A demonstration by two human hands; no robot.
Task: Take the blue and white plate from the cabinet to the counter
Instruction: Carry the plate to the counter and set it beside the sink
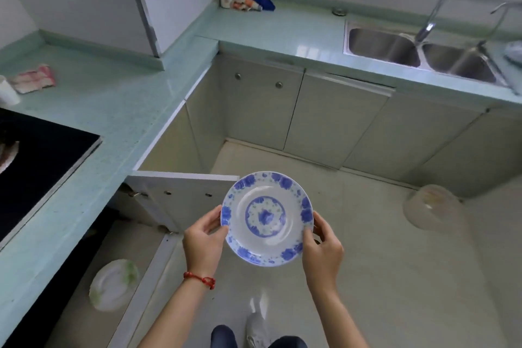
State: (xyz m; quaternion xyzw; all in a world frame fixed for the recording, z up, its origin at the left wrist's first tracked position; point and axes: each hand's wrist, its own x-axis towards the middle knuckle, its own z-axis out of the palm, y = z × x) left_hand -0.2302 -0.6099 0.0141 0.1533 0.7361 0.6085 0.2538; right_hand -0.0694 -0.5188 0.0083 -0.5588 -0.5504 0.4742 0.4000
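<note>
— While she stands by the open cabinet (180,200), where's the blue and white plate (267,219)?
— Above the floor, right of the counter (113,110); left hand (204,240) and right hand (322,251) fingers curled on opposite rims.

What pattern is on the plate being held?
Blue flowers on white, rim and centre, on the plate; head view.

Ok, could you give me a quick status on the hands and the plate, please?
Left hand and right hand grip plate by opposite rims. Plate over floor, not yet on counter. Cabinet door open alongside.
</note>
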